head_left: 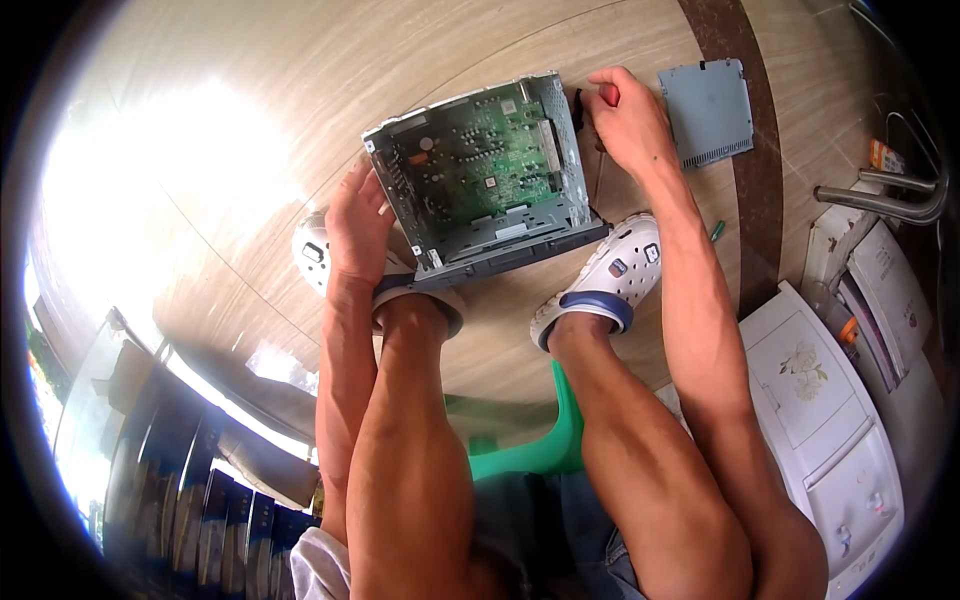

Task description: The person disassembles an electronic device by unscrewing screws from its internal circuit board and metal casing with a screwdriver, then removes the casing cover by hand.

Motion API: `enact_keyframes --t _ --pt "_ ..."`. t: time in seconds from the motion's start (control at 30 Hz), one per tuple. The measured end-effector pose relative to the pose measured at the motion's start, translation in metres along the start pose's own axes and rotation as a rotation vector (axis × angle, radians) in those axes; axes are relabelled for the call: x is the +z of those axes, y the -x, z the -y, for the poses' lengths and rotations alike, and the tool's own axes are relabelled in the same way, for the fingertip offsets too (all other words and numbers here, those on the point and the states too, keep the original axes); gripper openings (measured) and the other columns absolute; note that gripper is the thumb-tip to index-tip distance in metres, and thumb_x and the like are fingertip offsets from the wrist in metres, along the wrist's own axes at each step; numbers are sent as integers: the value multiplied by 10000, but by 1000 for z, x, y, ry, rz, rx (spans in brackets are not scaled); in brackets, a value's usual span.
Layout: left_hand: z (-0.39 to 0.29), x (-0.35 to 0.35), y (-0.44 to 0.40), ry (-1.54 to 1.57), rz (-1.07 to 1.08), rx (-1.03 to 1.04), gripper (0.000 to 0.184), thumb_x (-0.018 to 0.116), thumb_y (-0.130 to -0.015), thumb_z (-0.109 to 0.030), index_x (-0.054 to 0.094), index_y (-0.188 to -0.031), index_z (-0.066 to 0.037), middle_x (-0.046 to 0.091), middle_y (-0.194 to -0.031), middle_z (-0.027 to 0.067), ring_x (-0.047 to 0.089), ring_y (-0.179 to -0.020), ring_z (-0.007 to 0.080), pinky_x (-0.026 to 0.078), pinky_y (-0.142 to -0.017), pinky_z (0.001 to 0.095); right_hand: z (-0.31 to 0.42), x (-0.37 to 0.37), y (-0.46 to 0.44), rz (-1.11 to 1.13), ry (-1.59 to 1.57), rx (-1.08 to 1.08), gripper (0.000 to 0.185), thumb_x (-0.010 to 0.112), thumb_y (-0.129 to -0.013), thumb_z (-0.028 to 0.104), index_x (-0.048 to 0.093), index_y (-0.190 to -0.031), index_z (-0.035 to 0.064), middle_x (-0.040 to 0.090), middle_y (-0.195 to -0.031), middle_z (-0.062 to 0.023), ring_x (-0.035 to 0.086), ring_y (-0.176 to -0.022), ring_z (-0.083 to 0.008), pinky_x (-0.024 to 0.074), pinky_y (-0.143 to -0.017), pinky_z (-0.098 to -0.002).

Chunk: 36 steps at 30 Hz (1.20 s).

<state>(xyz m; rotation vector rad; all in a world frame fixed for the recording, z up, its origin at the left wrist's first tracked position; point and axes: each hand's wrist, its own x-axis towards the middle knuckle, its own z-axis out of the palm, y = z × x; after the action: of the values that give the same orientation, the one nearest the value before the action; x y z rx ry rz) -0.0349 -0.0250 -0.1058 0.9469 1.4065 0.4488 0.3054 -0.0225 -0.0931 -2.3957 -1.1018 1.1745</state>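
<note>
An opened car stereo (500, 235) sits between my feet, its metal case tilted and a green circuit board (485, 150) showing inside. Its dark front edge faces me. My left hand (357, 228) is against the left wall of the case, fingers curled along it and partly hidden. Off the right wall, my right hand (628, 120) is closed around a red-handled screwdriver (609, 95). A thin shaft points down from that hand; I cannot see where its tip rests. Right of this hand, a flat grey metal cover (706, 112) lies on the floor.
White clogs (612, 265) on my feet flank the case. A green plastic stool (545, 447) is beneath me. White drawers (815, 400) and bent metal tubing (885, 200) stand at right. Several dark boxes (215, 510) line the lower left. A small green object (718, 231) lies by the right clog.
</note>
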Motion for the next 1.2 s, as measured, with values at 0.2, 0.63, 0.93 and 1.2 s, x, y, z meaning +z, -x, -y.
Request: enact_keyframes --t 0.2,0.63,0.93,1.2 --pt "-4 0 3 150 -2 -31 532 544 -1008 -386 530 -1388 -14 606 -1342 111 562 -1201 221 426 -1013 382 -8 6 -6 -6 4 -38 362 657 -925 249 645 -1233 58 724 -1156 -133 678 -1103 -312 521 -948 -409" --pt "-26 9 8 50 8 -62 595 518 -1008 -414 502 -1435 -1 602 -1368 100 543 -1237 222 399 -1053 399 0 -2 23 -243 -76 -247 481 659 -958 443 650 -1221 40 728 -1132 -160 706 -973 -322 554 -871 -412" --pt "-5 6 -1 332 81 -33 422 399 -1047 -151 485 -1397 68 641 -1269 144 619 -1145 224 514 -980 348 19 0 68 210 -86 -208 583 689 -906 424 584 -1293 2 713 -1088 -260 685 -1058 -401 511 -959 -456" --pt "-18 12 5 408 35 -174 604 519 -985 -475 558 -1408 -46 641 -1329 86 548 -1245 203 379 -1066 396 28 3 66 291 107 -87 421 526 -912 151 532 -1301 -12 697 -959 -290 667 -961 -480 506 -888 -516"
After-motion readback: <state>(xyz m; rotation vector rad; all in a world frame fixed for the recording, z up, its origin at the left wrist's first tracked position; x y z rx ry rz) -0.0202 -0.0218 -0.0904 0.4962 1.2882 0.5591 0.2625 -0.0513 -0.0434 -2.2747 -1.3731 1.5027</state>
